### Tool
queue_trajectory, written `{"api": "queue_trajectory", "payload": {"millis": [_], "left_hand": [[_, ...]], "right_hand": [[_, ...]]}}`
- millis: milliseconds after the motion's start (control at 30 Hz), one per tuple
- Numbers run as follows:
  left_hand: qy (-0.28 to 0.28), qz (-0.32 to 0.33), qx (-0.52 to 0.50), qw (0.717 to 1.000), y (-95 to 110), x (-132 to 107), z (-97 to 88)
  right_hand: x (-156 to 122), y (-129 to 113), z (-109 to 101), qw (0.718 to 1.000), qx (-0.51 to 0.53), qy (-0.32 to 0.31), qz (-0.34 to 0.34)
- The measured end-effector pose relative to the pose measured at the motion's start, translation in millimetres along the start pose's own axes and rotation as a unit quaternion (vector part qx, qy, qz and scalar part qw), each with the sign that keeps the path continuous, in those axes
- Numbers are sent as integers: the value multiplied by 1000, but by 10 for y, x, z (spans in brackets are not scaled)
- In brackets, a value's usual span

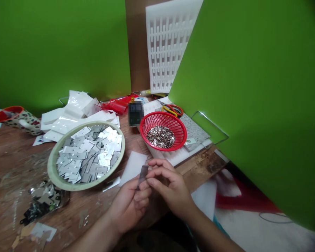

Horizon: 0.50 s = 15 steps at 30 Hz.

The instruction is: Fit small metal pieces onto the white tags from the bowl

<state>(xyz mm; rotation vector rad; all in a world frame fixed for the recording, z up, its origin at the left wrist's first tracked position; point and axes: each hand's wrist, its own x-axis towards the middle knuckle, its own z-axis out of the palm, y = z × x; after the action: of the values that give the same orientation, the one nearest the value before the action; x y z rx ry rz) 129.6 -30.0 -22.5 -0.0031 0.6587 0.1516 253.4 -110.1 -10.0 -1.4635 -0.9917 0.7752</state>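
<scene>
My left hand [130,204] and my right hand [166,183] meet near the table's front edge, both pinching a small flat grey metal plate [142,176] held upright between the fingertips. A round cream-coloured bowl [55,157] heaped with several similar silvery plates sits just left of my hands. A red plastic basket [164,131] holding small shiny metal bits stands behind my right hand. A white sheet [133,164] lies flat on the wood under the held plate.
A patterned mug [18,119] with a red inside lies at far left. White plastic bags [70,115] pile up behind the bowl. Scissors [172,109], a white slotted panel [168,45] and green boards [252,87] stand at back and right. Loose metal scraps [43,201] lie front left.
</scene>
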Motion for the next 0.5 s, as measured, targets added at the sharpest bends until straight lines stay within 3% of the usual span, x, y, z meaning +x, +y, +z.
{"api": "queue_trajectory", "payload": {"millis": [167,367,500], "left_hand": [[7,-8,29,1000,-32,-23,33],[4,-28,82,996,-46,-40,37],[38,-89,159,983,-183,14,0]], "right_hand": [[18,-6,37,999,-32,0,1],[-18,10,-11,998,14,-1,55],[-160,-48,-187,994,5,-75,74]]}}
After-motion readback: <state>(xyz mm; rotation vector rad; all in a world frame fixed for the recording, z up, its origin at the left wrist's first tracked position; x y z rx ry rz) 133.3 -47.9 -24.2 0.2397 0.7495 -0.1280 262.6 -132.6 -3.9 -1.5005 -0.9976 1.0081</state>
